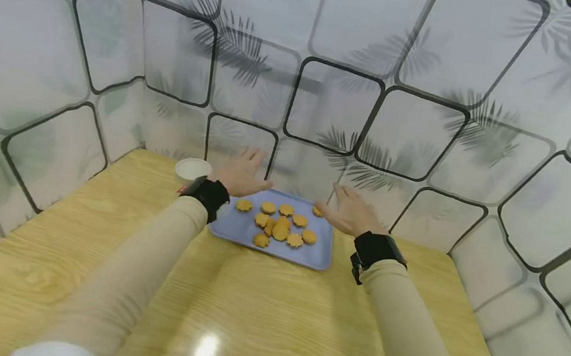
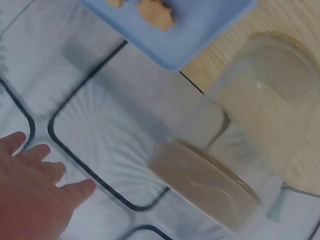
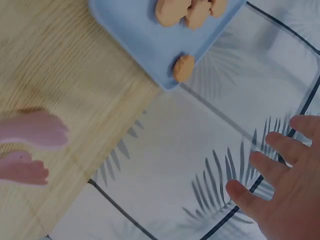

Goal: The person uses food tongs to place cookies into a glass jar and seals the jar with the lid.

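Note:
My left hand (image 1: 243, 174) hovers with spread, straight fingers over the far left part of a blue tray (image 1: 308, 258). Over the tray's far right corner, my right hand (image 1: 353, 210) is held the same way, palm facing inward. Both are empty; the wrist views show the left fingers (image 2: 77, 192) and the right fingers (image 3: 270, 167) apart from any object. Several golden-brown cookies (image 1: 280, 232), many with scalloped edges, lie on the tray, some overlapping in the middle. One cookie (image 3: 184, 68) sits near the tray's corner in the right wrist view.
A pale round container (image 1: 193, 168) stands left of the tray; the left wrist view shows it see-through, with a tan layer (image 2: 205, 185) at one end. Two pink rounded shapes (image 3: 35, 131) lie on the wooden table (image 1: 249, 315), kind unclear. Patterned curtains (image 1: 336, 107) surround the table.

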A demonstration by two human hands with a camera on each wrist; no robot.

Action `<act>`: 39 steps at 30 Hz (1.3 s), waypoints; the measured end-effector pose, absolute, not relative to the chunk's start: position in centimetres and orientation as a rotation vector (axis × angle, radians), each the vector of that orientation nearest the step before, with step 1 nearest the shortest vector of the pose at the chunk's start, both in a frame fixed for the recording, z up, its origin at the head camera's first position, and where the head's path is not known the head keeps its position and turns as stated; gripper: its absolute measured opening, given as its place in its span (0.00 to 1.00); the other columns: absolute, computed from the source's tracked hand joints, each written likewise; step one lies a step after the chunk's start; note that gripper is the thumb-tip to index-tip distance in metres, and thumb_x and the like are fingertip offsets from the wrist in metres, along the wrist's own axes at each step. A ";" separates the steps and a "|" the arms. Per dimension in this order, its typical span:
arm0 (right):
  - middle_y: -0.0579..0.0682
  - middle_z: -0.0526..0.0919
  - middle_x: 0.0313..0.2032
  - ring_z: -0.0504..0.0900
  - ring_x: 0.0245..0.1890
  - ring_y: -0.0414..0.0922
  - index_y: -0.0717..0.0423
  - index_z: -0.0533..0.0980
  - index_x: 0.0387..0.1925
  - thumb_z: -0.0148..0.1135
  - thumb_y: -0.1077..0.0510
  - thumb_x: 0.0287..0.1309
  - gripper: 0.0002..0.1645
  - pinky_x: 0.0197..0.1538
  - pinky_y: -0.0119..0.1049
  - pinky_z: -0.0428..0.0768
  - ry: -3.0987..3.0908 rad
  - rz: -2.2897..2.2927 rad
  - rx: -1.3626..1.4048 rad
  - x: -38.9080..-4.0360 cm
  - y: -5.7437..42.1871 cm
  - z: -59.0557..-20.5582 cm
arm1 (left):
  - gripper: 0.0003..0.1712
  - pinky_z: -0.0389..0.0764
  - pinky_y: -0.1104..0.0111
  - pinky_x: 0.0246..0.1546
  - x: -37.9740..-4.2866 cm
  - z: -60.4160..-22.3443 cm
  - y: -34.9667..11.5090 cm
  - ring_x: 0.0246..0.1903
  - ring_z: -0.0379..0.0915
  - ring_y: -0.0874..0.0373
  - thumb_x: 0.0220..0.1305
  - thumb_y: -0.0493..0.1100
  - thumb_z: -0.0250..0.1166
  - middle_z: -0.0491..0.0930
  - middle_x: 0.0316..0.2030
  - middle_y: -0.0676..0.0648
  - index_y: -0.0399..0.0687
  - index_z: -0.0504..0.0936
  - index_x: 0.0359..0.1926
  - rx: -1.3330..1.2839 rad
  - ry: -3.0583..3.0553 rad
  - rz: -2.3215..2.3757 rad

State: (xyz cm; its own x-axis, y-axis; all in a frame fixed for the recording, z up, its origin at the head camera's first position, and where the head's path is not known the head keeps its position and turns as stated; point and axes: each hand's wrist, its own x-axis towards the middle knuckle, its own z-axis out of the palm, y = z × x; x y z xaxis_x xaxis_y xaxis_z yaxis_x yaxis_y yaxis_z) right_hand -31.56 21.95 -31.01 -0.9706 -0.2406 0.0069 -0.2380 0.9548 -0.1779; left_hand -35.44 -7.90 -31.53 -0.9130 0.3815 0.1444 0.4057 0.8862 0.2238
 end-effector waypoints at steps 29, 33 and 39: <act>0.61 0.66 0.74 0.67 0.72 0.62 0.61 0.53 0.79 0.49 0.43 0.77 0.42 0.70 0.63 0.67 3.118 -0.646 -0.815 -20.5 23.1 -36.5 | 0.58 0.64 0.44 0.71 -32.4 -41.4 -20.4 0.69 0.63 0.34 0.53 0.47 0.79 0.66 0.69 0.28 0.33 0.55 0.76 0.023 -2.508 -1.657; 0.59 0.66 0.74 0.66 0.73 0.60 0.59 0.54 0.79 0.51 0.43 0.76 0.41 0.71 0.65 0.64 3.096 -0.694 -0.836 -19.2 22.5 -36.6 | 0.61 0.64 0.42 0.71 -30.3 -41.1 -21.2 0.67 0.64 0.33 0.50 0.44 0.81 0.66 0.68 0.28 0.32 0.52 0.76 -0.078 -2.547 -1.660; 0.53 0.70 0.71 0.72 0.69 0.52 0.45 0.48 0.81 0.52 0.42 0.76 0.42 0.68 0.56 0.72 3.027 -0.781 -0.909 -18.4 20.1 -35.2 | 0.58 0.66 0.38 0.67 -26.1 -40.6 -20.3 0.63 0.68 0.32 0.42 0.37 0.83 0.70 0.63 0.27 0.30 0.58 0.71 -0.329 -2.526 -1.639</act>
